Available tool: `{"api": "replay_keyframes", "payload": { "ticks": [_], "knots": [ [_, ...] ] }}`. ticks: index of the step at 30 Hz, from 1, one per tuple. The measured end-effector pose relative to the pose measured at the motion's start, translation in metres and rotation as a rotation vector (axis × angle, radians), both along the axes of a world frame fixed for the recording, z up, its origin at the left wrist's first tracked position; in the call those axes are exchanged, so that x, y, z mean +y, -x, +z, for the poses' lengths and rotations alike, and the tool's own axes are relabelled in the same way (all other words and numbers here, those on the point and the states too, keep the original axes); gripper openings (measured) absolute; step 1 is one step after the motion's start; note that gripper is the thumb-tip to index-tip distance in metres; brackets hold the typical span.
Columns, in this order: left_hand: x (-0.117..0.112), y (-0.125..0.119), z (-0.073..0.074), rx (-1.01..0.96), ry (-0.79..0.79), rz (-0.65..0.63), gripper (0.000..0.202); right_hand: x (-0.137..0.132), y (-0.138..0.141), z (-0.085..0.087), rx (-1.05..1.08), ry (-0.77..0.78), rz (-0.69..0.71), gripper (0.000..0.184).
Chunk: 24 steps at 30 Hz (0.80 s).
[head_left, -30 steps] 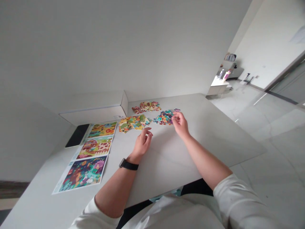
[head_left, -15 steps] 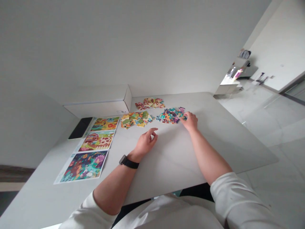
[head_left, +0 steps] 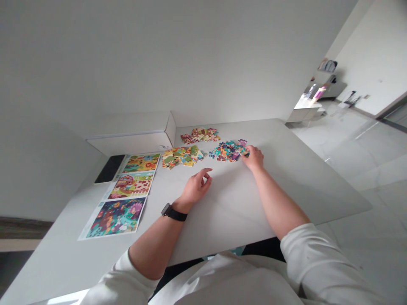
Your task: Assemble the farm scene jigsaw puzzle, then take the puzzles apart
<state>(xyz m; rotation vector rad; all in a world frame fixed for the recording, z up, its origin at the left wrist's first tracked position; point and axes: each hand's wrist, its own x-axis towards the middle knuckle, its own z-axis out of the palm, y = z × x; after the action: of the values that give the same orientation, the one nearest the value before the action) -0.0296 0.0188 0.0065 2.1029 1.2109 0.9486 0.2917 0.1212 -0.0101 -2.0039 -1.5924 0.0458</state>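
Jigsaw pieces lie heaped on a pale table over tiled floor.

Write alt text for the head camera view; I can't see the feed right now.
A right hand touches the edge of a pile of teal and purple jigsaw pieces on a pale table. The left hand, with a black watch, holds nothing. A yellow-green pile, a red pile and three picture sheets lie nearby.

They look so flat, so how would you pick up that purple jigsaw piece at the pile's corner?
Pinch its free edges from above: the purple jigsaw piece lies flat, jutting past the pile, and the right hand is already close.
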Motion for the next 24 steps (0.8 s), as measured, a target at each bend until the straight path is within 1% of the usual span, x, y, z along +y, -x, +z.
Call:
{"api": "replay_keyframes", "payload": {
  "ticks": [2, 3, 4, 5, 7, 8, 10, 13, 15, 17, 18, 20, 22, 24],
  "knots": [
    [-0.001, 0.000, 0.000, -0.041, 0.018, 0.018, 0.037, -0.004, 0.000, 0.005, 0.042, -0.082, 0.003, 0.044],
    [-0.001, -0.001, 0.001, -0.073, 0.036, 0.030, 0.036, -0.008, 0.001, 0.008, 0.068, -0.137, 0.039, 0.046],
    [-0.001, -0.001, 0.002, -0.113, 0.063, 0.044, 0.036, -0.013, 0.004, 0.011, 0.099, -0.194, 0.110, 0.047],
    [-0.001, -0.001, 0.003, -0.162, 0.098, 0.059, 0.038, -0.019, 0.009, 0.014, 0.135, -0.245, 0.215, 0.048],
    [0.000, -0.002, 0.005, -0.280, 0.186, 0.089, 0.044, -0.035, 0.025, 0.021, 0.226, -0.308, 0.473, 0.051],
    [0.000, -0.002, 0.007, -0.346, 0.240, 0.098, 0.049, -0.043, 0.035, 0.024, 0.265, -0.317, 0.585, 0.052],
    [0.001, -0.004, 0.008, -0.481, 0.364, 0.092, 0.056, -0.060, 0.058, 0.028, 0.307, -0.311, 0.755, 0.057],
    [0.003, -0.005, 0.007, -0.648, 0.514, 0.055, 0.057, -0.080, 0.087, 0.030, 0.298, -0.283, 0.914, 0.072],
    [0.005, -0.005, 0.004, -0.710, 0.538, 0.053, 0.056, -0.085, 0.097, 0.028, 0.286, -0.274, 0.989, 0.077],
    [0.007, -0.005, 0.001, -0.742, 0.526, 0.073, 0.054, -0.086, 0.100, 0.025, 0.290, -0.280, 1.018, 0.077],
    [0.008, -0.005, 0.000, -0.753, 0.520, 0.086, 0.054, -0.086, 0.100, 0.024, 0.303, -0.285, 1.005, 0.076],
    [0.009, -0.006, -0.001, -0.775, 0.519, 0.107, 0.055, -0.083, 0.100, 0.021, 0.365, -0.274, 0.936, 0.071],
    [0.010, -0.007, -0.001, -0.791, 0.524, 0.112, 0.056, -0.079, 0.100, 0.018, 0.493, -0.198, 0.853, 0.062],
    [0.010, -0.009, -0.001, -0.796, 0.525, 0.105, 0.055, -0.075, 0.101, 0.014, 0.661, -0.070, 0.790, 0.052]
  ]
}}
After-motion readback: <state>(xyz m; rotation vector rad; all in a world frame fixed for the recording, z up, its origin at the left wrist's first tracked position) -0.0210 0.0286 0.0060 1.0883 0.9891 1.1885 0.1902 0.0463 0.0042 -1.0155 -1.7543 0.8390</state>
